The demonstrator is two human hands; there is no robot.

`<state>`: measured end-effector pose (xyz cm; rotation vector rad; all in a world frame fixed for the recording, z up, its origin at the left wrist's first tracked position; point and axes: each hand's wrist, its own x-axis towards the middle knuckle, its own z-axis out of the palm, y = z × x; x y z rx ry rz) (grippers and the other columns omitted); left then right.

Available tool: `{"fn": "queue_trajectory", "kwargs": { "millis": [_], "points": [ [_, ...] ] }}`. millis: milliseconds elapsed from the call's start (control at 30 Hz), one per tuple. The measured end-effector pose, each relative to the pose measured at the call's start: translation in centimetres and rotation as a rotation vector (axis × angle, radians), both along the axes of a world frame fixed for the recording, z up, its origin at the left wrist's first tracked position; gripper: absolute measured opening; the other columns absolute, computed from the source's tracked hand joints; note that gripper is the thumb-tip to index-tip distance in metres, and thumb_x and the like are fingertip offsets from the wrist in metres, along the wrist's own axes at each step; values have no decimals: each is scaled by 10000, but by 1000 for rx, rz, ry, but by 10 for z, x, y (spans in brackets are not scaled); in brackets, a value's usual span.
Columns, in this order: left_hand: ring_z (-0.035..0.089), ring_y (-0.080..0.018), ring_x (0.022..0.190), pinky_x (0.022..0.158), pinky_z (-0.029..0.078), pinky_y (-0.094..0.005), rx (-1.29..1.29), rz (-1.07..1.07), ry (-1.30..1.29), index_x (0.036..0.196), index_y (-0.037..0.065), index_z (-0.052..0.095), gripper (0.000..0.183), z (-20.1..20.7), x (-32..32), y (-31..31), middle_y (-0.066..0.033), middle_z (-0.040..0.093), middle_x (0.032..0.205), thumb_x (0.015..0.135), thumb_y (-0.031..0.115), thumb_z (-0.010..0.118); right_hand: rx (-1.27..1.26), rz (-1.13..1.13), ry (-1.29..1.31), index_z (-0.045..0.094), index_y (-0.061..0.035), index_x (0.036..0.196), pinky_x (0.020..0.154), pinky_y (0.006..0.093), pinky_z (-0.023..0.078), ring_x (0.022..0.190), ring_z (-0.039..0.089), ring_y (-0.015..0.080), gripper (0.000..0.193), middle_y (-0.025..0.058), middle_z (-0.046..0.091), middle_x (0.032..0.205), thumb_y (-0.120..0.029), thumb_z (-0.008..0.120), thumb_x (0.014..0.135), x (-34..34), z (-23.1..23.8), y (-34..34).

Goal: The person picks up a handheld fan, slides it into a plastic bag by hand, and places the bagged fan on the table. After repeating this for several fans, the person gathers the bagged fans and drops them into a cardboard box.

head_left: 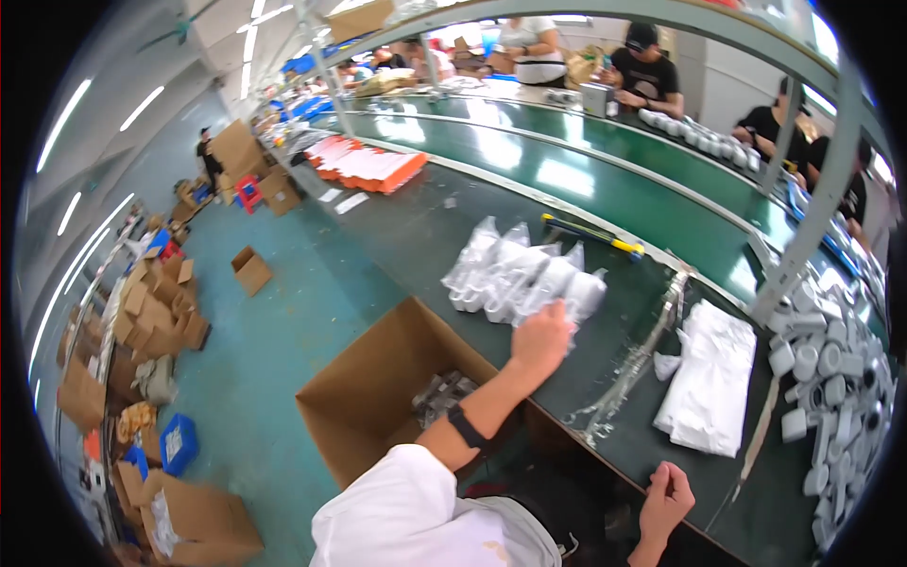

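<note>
My left hand (545, 338) reaches over the bench to the near right end of a row of white parts in clear plastic bags (515, 269). Its fingers are closed on the bagged part at that end; the fingertips are partly hidden. By the bench's front edge, my right hand (667, 501) is held with its fingers curled together, and I see nothing in them. Beyond it lies a flat stack of white plastic bags (709, 383). Under my left forearm stands an open cardboard box (345, 402) with small greyish pieces (442, 397) at the bottom.
A yellow and black hand tool (595, 236) lies behind the bagged parts. Grey plastic parts (831, 378) are heaped at the right. Orange and white sheets (364, 165) lie farther left. A green conveyor (529, 156) runs behind a metal frame (822, 198), with co-workers (647, 76) across it.
</note>
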<state>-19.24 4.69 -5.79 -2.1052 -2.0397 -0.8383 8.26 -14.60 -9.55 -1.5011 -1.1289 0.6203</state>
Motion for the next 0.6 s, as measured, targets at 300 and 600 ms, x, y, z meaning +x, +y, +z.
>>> {"fn": "queue_trajectory", "kwargs": {
  "millis": [300, 600],
  "points": [
    [601, -389, 1016, 917, 470, -445, 377, 16, -119, 1077, 0, 623, 467, 56, -48, -14, -189, 649, 1048, 780, 329, 773, 76, -43, -123, 676, 30, 920, 548, 224, 425, 598, 534, 75, 108, 40, 619, 707, -76, 662, 903, 1, 6, -3],
    [355, -409, 1319, 951, 357, -695, -223, 224, 46, 1246, 129, 571, 704, 68, -83, 25, -137, 391, 1447, 784, 653, 655, 122, -31, -134, 679, 22, 896, 536, 244, 445, 565, 548, 104, 85, 70, 629, 708, -62, 681, 882, -3, 14, -3]
  ]
}}
